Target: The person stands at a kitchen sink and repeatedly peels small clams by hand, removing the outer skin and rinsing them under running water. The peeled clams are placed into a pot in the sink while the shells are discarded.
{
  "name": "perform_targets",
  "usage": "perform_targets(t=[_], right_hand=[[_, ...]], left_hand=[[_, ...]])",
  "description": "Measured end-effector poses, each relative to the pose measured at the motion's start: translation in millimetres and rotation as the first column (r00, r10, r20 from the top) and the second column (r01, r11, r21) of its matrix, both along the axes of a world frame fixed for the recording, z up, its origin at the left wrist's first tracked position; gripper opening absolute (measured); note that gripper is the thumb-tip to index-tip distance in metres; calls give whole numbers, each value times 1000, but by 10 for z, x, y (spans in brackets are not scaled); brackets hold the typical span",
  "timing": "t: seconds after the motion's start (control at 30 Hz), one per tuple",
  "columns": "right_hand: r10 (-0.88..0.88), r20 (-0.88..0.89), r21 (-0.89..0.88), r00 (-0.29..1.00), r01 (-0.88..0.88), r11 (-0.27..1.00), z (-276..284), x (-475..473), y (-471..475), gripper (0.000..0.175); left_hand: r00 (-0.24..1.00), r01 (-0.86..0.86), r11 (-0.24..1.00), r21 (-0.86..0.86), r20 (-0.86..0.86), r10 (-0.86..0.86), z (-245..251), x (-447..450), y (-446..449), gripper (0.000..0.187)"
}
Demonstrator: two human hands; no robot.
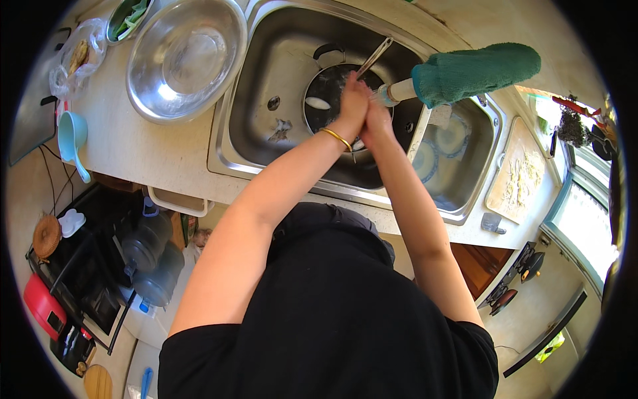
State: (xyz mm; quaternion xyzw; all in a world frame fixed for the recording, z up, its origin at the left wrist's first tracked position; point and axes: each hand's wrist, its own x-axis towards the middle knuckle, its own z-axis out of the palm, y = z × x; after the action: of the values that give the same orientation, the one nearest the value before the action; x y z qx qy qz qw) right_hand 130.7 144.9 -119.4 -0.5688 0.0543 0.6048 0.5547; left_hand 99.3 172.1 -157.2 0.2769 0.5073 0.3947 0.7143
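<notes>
Both hands meet over a dark round pan [324,90] in the left basin of a steel sink [259,99]. My left hand [354,102], with a gold bangle at its wrist, lies at the lower end of a metal utensil handle [376,56]; whether its fingers grip it is unclear. My right hand [376,117] presses against the left one, beside the faucet end [389,95]. Its fingers are partly hidden. A green cloth [473,72] covers the faucet's body. In the pan rests a white spoon-like piece [317,103]; another pale piece [359,144] shows below my hands.
A large steel bowl [187,60] stands left of the sink, near a light-blue ladle [73,134] and a plastic bag [75,60]. The right basin holds round items [451,134] under water. Farther right, a cutting board [498,184] bears pale shreds [523,177].
</notes>
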Motion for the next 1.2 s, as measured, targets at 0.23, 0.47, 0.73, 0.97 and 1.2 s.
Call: perform_targets(t=[0.23, 0.47, 0.73, 0.97, 1.2], right_hand=[[2, -9, 92, 1000, -1, 996, 29, -27, 34, 40], [-74, -143, 48, 987, 82, 995, 199, -12, 15, 28], [-76, -86, 110, 993, 85, 990, 118, -18, 56, 27], [-117, -44, 322, 992, 125, 938, -105, -5, -1, 22], [-35, 7, 169, 999, 34, 985, -266, 1, 6, 13]], left_hand=[[996, 37, 999, 0, 79, -37, -486, 28, 86, 42], [971, 150, 976, 160, -212, -115, -270, 82, 50, 44], [977, -10, 908, 419, -191, 99, -499, 90, 70, 44], [859, -141, 926, -350, 421, 290, 69, -198, 103, 39], [900, 23, 975, -222, 429, 76, -37, -465, -128, 36]])
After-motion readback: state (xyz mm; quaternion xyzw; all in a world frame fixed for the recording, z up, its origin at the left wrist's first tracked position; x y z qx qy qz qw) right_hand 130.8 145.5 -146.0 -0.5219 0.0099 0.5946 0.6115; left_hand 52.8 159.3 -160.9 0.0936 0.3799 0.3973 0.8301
